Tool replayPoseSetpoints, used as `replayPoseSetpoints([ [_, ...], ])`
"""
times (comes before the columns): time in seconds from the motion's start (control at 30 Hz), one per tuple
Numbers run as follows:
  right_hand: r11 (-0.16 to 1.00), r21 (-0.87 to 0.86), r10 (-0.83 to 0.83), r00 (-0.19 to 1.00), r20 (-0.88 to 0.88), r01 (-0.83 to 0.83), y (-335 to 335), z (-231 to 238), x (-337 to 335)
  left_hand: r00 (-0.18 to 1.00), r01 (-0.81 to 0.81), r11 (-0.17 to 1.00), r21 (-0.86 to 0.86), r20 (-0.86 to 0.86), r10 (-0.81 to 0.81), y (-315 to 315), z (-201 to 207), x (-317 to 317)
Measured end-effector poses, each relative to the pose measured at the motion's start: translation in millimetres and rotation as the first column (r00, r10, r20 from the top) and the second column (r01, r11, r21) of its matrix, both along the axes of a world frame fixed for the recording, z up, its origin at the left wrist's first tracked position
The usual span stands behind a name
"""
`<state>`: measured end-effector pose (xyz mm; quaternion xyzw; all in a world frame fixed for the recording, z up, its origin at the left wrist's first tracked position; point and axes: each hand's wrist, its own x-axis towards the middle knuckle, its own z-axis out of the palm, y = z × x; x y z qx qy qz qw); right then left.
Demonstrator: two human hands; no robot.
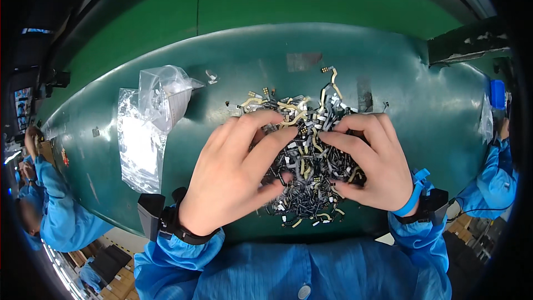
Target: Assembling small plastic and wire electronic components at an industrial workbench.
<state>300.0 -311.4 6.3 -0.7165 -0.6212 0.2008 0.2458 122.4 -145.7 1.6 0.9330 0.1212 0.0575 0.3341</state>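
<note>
A heap of small flexible circuit cables (302,166), black, grey and cream with tiny connector ends, lies on the green tabletop in front of me. My left hand (233,172) reaches into its left side, thumb and fingers curved and spread apart. From the right, my right hand (369,161) touches the heap with its fingers likewise parted. Neither hand visibly grips a single piece; the fingertips partly disappear among the cables. One cream cable (333,78) sticks out beyond the far edge of the heap. Black bands circle both wrists, and the right also wears a blue strap.
Clear plastic bags (145,128) lie on the green table (244,50) left of the heap. A dark bar (472,41) rises at the far right, near a blue container (497,94). Other people in blue sleeves (64,205) sit at the left and right edges.
</note>
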Motion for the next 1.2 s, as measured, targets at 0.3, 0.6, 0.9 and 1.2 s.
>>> replayPoseSetpoints([
  [0.3, 0.924, 0.333, -0.137, 0.977, -0.165, 0.186, -6, -2, 2, 0.897, -0.174, 0.980, 0.096, 0.427, 0.117, 1, 1, -5],
  [0.6, 1.000, -0.023, 0.006, 1.000, -0.018, -0.006, -1, 22, -20, 0.981, -0.055, 0.993, 0.105, -0.180, 0.074, -8, 41, -11],
  [0.9, 0.999, -0.017, -0.047, 0.990, 0.133, 0.050, 2, 13, -39, 0.987, -0.067, 0.990, 0.126, -0.140, 0.084, -23, 29, -13],
  [1.2, 0.974, 0.192, -0.132, 0.990, 0.054, 0.119, 0, 26, -32, 0.967, -0.203, 0.977, 0.063, 0.167, 0.190, -21, 29, -20],
])
